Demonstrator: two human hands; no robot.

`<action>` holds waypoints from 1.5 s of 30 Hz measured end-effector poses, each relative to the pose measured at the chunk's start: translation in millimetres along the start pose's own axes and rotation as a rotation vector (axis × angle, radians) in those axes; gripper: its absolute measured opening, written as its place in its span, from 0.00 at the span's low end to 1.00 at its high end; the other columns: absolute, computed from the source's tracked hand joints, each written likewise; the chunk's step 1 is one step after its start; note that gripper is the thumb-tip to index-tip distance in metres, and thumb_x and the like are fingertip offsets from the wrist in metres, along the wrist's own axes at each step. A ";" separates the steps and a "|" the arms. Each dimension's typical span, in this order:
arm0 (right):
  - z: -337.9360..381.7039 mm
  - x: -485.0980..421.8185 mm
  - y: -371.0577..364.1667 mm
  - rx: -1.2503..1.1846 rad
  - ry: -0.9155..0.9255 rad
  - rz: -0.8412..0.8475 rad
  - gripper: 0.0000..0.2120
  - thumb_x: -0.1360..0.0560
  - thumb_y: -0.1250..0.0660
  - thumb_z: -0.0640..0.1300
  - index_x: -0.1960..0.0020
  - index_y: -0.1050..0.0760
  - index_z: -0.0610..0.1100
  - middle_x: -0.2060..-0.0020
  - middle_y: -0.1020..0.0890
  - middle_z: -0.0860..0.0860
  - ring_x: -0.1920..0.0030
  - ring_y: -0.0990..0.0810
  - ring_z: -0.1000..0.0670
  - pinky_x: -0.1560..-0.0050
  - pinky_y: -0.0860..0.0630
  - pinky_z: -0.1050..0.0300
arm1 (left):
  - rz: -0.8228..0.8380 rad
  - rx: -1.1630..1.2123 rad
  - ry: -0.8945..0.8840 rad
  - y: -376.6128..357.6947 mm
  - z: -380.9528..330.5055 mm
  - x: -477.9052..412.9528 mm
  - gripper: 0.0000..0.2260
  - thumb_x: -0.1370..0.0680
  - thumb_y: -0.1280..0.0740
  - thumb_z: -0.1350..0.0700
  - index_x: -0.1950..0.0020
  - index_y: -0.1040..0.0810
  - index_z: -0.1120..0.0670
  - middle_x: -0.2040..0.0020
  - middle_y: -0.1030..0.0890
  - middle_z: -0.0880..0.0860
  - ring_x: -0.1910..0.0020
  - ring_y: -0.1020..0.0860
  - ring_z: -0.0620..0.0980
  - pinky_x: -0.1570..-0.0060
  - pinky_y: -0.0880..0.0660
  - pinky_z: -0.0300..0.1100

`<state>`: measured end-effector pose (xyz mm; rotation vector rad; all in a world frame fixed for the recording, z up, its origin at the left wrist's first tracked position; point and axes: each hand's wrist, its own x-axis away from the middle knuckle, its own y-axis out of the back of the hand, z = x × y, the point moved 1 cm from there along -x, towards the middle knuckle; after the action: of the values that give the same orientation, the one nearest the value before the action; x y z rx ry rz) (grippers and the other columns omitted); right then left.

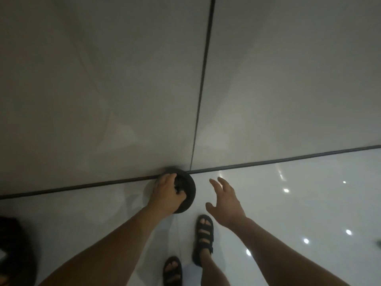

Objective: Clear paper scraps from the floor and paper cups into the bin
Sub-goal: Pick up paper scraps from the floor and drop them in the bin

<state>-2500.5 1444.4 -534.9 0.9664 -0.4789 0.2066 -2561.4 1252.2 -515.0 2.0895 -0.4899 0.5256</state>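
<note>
Left grip (pixel 168 193) on one bin (pixel 188 190)

Bin (pixel 188 189): small, round, black, standing upright on glossy white floor, against the base of the grey wall panels. Rim partly covered. Contents indistinct.

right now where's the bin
In the head view the dark round bin sits low and centre on the glossy floor, against the base of the grey wall. The left hand is at its rim; the right hand hovers open beside it.
</note>
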 end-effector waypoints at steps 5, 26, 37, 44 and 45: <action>11.4 105.3 80.3 -0.032 -0.071 -0.176 0.35 0.24 0.34 0.52 0.22 0.47 0.53 0.22 0.48 0.52 0.23 0.48 0.48 0.31 0.36 0.53 | 0.015 -0.066 -0.142 51.8 -64.7 75.4 0.31 0.24 0.35 0.48 0.24 0.41 0.53 0.26 0.40 0.54 0.28 0.40 0.54 0.30 0.39 0.44; -214.1 371.9 245.9 -0.184 -0.503 -0.553 0.35 0.24 0.34 0.53 0.22 0.47 0.52 0.22 0.49 0.50 0.24 0.46 0.46 0.31 0.34 0.50 | 0.235 -0.434 -0.753 -113.8 -418.1 239.4 0.31 0.24 0.36 0.44 0.24 0.42 0.50 0.24 0.42 0.51 0.26 0.45 0.52 0.28 0.42 0.45; -360.7 473.5 272.3 -0.337 -0.788 -0.672 0.35 0.25 0.35 0.52 0.22 0.47 0.52 0.23 0.48 0.49 0.25 0.45 0.44 0.32 0.32 0.48 | 0.439 -0.613 -0.963 -260.3 -561.0 294.2 0.31 0.23 0.37 0.46 0.23 0.44 0.50 0.23 0.46 0.50 0.24 0.49 0.52 0.27 0.43 0.48; -452.3 475.3 303.8 -0.369 -0.934 -0.631 0.35 0.25 0.35 0.52 0.22 0.47 0.52 0.23 0.50 0.49 0.26 0.44 0.44 0.33 0.32 0.50 | 0.577 -0.657 -1.011 -343.7 -650.3 263.2 0.31 0.23 0.36 0.47 0.23 0.44 0.51 0.23 0.46 0.51 0.24 0.47 0.53 0.27 0.42 0.50; -466.4 473.6 312.3 -0.370 -0.959 -0.626 0.35 0.25 0.35 0.52 0.22 0.47 0.52 0.23 0.49 0.49 0.26 0.44 0.44 0.33 0.32 0.50 | 0.592 -0.655 -1.015 -355.0 -666.7 256.3 0.32 0.23 0.36 0.47 0.23 0.44 0.51 0.23 0.46 0.51 0.25 0.47 0.53 0.28 0.42 0.50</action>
<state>-2063.7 1985.5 -298.9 0.7579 -1.0088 -0.9256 -2282.5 1961.4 -279.7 1.4060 -1.6326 -0.4137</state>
